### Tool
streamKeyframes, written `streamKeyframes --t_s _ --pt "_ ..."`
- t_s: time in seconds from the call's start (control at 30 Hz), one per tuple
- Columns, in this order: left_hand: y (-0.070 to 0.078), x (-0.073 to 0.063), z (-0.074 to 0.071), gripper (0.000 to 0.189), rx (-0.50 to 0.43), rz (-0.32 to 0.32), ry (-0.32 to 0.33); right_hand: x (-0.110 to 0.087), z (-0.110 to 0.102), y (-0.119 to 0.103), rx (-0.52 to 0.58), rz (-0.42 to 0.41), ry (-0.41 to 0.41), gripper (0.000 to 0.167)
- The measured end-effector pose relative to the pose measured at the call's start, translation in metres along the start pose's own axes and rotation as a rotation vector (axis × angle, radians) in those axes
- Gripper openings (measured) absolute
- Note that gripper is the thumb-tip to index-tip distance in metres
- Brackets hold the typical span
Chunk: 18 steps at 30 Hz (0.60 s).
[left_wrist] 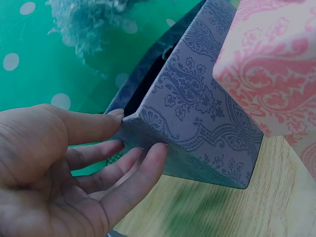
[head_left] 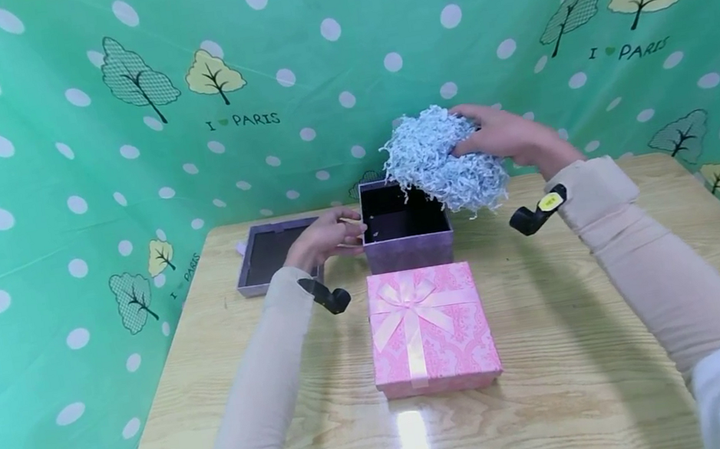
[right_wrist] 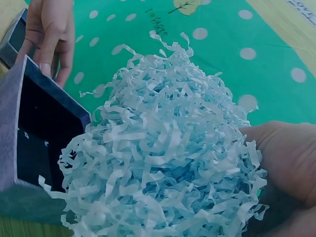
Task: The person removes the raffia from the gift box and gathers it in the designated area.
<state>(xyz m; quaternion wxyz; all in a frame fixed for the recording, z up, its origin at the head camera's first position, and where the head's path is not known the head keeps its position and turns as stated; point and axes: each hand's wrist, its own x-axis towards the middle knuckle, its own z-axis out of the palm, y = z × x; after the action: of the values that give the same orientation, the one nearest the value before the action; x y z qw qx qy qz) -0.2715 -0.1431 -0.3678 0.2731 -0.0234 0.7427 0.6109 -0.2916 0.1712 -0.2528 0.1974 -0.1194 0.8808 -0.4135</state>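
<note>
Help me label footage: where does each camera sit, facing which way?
Head: on head, facing forward-down at pink gift box; left hand, right hand, forearms show.
Left wrist: worn there, facing purple damask box; left hand shows.
Right wrist: worn there, facing blue shredded paper; both hands show.
Wrist views share purple damask box.

My left arm [head_left: 263, 371] and right arm [head_left: 662, 280] both stretched forward, angled inward, sleeved to wrists. Left hand [head_left: 327, 236] lower, thumb [left_wrist: 94, 127] extended above, fingers [left_wrist: 131, 183] bent opposite, spread slightly, pinching lightly. Right hand [head_left: 503, 133] farther forward, raised higher than left, wrist turned inward, thumb and fingers curled in grip; fingertips partly hidden. Hands near each other, not touching.
</note>
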Motion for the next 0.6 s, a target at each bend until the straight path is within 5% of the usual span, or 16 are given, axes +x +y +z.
streamKeyframes --t_s 0.6 --pt "0.0 -0.002 0.0 0.048 0.003 0.003 0.006 -0.043 -0.045 0.036 -0.006 -0.004 0.1 0.082"
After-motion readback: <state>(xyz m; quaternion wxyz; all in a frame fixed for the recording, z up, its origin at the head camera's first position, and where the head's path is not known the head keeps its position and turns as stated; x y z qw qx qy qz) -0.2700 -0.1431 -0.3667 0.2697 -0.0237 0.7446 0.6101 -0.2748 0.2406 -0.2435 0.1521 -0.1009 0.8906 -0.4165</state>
